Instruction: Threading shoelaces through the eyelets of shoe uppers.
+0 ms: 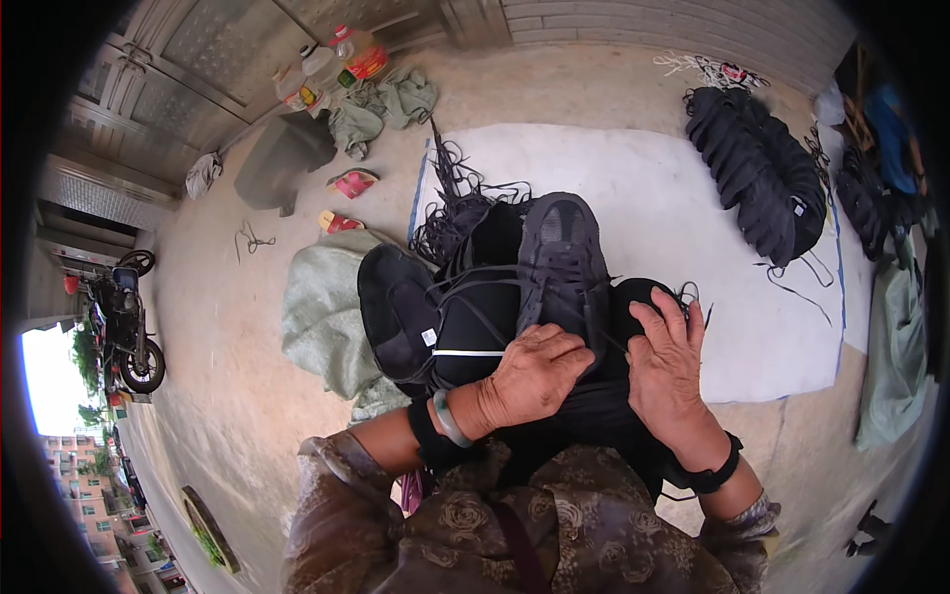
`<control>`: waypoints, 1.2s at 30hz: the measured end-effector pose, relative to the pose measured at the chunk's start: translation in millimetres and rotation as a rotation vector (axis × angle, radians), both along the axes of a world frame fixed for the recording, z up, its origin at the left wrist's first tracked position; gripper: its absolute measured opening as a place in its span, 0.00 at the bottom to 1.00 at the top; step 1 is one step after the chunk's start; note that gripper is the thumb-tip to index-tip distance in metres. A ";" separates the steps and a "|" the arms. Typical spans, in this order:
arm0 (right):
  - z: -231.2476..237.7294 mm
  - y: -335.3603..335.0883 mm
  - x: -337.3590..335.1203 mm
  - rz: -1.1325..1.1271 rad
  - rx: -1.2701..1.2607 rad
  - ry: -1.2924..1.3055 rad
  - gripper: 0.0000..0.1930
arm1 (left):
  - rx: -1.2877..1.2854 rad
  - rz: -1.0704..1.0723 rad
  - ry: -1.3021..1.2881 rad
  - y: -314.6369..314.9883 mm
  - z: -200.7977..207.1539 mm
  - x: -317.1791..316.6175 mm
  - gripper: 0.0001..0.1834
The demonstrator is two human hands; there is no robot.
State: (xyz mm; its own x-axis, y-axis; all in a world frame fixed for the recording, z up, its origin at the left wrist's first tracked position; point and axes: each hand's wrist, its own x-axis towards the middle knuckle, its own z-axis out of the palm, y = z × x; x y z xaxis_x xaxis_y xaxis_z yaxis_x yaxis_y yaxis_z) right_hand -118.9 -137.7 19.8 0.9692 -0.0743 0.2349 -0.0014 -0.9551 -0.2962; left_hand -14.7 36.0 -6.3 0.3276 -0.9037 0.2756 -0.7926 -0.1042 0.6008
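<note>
A black shoe upper [562,259], with laces threaded across its front, lies over my lap with its toe away from me. My left hand [539,371] is closed on its near end, the fingertips curled down at the opening. To the right of it, my right hand [675,361] pinches with thumb and forefinger at a thin dark lace, the other fingers raised. The exact pinch is partly hidden. More black shoe uppers [396,307] lie left of the one I hold, with a white band [470,352] across them. Loose black laces [455,188] bunch up beyond.
A white sheet [614,163] covers the floor ahead, with a curved row of black uppers [752,168] at its right. Greenish cloth [327,297] lies left. Plastic bottles [346,59] stand by the metal door. Further left is a motorcycle [124,322]; at right, a green sack [891,346].
</note>
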 end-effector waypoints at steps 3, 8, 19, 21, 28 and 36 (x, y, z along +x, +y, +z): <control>4.3 -4.4 -4.7 -0.009 -0.017 -0.019 0.03 | -0.106 0.075 -0.116 -25.4 4.0 7.6 0.18; -7.8 -8.5 -9.8 -0.031 0.056 0.027 0.11 | -0.042 -0.184 -0.134 -55.3 6.8 17.8 0.12; -37.4 1.6 16.5 -0.024 0.335 0.048 0.10 | -0.082 -0.140 -0.168 -46.3 10.0 3.7 0.03; -42.5 3.0 22.6 -0.006 0.350 0.071 0.11 | -0.028 -0.186 -0.227 -44.5 24.7 6.0 0.03; -59.2 20.4 37.0 0.038 0.373 -0.036 0.11 | 0.095 -0.231 -0.406 -28.4 40.4 10.4 0.05; -55.0 15.2 32.0 0.023 0.232 -0.129 0.12 | 0.043 0.037 -0.510 -27.2 -4.4 30.1 0.08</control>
